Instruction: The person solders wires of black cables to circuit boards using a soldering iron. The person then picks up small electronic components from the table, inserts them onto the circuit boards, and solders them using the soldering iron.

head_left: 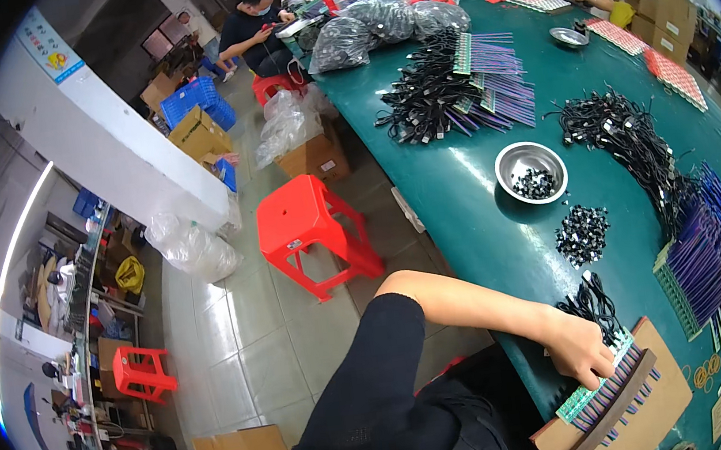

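Observation:
My left hand (581, 349) is over a strip of green circuit boards (576, 403) near the table's right front. Its fingers are curled and pinched together at the boards; what sits between the fingertips is too small to make out. The strip lies on a brown cardboard-like board (665, 404), with rows of purple-blue wires running from it under a dark bar (613, 410). Black cables (596, 300) lie bunched just beyond my hand. Past them is a pile of small black parts (582, 235), beside a metal bowl (529, 152) holding more. My right hand is out of view.
On the green table (454, 188) lie bundles of wired boards (714, 247), black cables (621, 133) and rubber bands (706, 372). Bagged goods (382, 22) stand at the far end. A red stool (302, 223) is to the left. Two co-workers (254, 28) sit farther off.

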Tool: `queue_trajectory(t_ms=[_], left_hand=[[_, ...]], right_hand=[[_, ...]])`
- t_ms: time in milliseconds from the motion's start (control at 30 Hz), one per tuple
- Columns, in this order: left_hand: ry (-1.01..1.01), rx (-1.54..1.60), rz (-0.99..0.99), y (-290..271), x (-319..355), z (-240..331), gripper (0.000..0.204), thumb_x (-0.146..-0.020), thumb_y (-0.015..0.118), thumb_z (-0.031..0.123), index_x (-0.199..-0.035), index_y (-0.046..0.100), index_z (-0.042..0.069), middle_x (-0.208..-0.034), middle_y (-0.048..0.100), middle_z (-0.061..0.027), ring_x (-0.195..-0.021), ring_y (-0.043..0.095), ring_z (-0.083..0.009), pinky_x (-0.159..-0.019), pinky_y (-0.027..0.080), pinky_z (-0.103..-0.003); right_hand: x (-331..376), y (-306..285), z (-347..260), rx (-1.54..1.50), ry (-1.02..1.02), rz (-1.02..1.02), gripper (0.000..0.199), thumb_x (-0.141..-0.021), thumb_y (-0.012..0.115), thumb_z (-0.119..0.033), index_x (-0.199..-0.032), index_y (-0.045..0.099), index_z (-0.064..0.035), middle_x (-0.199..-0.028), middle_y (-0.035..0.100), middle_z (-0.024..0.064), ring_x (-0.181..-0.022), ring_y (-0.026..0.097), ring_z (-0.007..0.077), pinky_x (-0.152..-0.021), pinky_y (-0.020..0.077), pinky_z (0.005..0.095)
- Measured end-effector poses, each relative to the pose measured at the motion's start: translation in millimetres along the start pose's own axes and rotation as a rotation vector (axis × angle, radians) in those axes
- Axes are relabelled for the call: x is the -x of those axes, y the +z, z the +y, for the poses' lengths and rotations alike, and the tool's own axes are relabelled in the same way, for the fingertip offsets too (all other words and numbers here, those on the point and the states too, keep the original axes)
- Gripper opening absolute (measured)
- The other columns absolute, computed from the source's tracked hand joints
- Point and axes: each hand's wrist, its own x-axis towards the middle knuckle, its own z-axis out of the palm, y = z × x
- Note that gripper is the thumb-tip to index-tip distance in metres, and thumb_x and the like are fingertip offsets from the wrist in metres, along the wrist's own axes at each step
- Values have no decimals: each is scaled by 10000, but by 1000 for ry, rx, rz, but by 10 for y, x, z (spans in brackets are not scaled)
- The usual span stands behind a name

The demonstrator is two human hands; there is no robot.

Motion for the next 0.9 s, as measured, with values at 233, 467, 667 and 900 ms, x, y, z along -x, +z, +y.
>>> queue_trajectory(t_ms=[233, 467, 667, 900], left_hand=[[-18, 115, 56, 110, -103, -33, 156, -678, 591, 165, -733, 453, 119, -753, 436, -11, -714, 537, -175, -412, 444, -305], [-209, 292, -112, -98, -2, -68, 240, -703, 602, 107, -940, 573, 84, -930, 558, -37, -791, 581, -212, -534, 510, -314], [-357, 494, -184, -36, -116, -113, 134, -775, 603, 62, -904, 570, 73, -904, 564, -73, -796, 597, -245, -654, 508, -328], [-409, 462, -160, -12, -179, -66, 132, -768, 635, 58, -872, 553, 64, -836, 538, -73, -715, 586, -244, -597, 498, -336]], right_hand=[[223, 729, -117, -984, 285, -243, 414, -808, 530, -9, -1206, 446, 62, -1002, 540, 162, -826, 543, 221, -708, 484, 303], [565, 543, -577, -1277, 650, -21, 292, -817, 524, -80, -1062, 437, 55, -922, 445, 101, -786, 442, 115, -554, 427, 196], [600, 625, -721, -1394, 672, 11, 364, -789, 535, -56, -1090, 389, 88, -898, 436, 122, -796, 438, 144, -502, 454, 186], [601, 740, -991, -1458, 822, 57, 563, -741, 570, -86, -1235, 351, 68, -888, 457, 117, -780, 461, 159, -515, 461, 199]])
